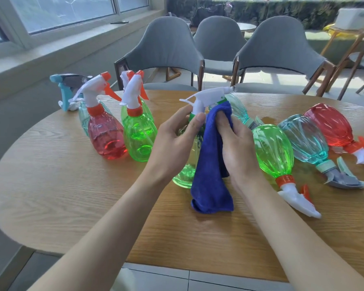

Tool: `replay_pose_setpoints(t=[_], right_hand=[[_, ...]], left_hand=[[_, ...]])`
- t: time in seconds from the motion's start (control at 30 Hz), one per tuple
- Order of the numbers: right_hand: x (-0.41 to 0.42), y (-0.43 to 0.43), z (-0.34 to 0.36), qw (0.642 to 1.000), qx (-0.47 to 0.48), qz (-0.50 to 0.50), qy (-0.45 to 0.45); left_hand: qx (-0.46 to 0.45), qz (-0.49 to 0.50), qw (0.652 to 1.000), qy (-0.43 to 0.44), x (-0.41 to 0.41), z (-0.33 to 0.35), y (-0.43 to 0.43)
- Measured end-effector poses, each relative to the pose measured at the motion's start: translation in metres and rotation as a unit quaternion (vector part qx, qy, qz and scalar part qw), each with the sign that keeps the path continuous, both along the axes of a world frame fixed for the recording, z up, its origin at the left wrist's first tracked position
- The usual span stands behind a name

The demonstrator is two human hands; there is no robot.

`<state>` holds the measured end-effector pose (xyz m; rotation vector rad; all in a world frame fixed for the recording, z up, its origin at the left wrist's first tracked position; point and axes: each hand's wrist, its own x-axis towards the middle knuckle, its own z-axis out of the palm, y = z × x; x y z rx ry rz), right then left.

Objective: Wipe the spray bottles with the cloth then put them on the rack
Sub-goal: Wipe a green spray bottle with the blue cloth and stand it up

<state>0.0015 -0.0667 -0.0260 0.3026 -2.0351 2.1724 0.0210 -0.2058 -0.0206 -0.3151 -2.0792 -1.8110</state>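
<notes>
Fingers [194, 122] of the left hand [174, 143] are gripping the neck of a green spray bottle [186, 174], upright at the middle of the wooden bench [72, 196], while the right hand [237, 150] is pinching a blue cloth [211, 164] against its shoulder. Wiping is under way; the bottle, clear plastic with a white trigger, is probably needing turning next, and no rack is showing.

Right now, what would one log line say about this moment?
step: wiping | left hand: grips green spray bottle neck | right hand: holds blue cloth against it | rack: not in view
</notes>
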Motion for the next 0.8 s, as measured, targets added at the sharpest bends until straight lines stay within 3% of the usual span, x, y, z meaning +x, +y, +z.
replay_pose_setpoints(t=[0.2, 0.37, 0.5, 0.63, 0.7, 0.8], right_hand=[[0.003, -0.006, -0.001, 0.999, -0.009, -0.027, -0.037], [0.005, -0.009, -0.007, 0.992, -0.080, -0.054, -0.086], [0.010, -0.008, -0.003, 0.999, 0.004, -0.034, 0.041], [0.017, -0.019, -0.006, 0.968, 0.176, -0.023, 0.177], [0.015, -0.021, -0.012, 0.960, 0.222, -0.023, 0.169], [0.014, -0.018, -0.012, 0.969, 0.218, -0.025, 0.117]], left_hand=[[0.023, 0.031, 0.999, -0.018, 0.000, 0.000, 0.002], [0.122, 0.093, 0.987, -0.049, -0.003, 0.000, 0.000], [0.141, 0.122, 0.981, -0.047, -0.003, 0.002, 0.000], [0.102, 0.109, 0.988, -0.027, -0.001, 0.003, 0.003], [0.094, 0.093, 0.991, -0.024, 0.002, 0.005, 0.006], [0.059, 0.063, 0.996, -0.020, 0.012, 0.008, 0.014]])
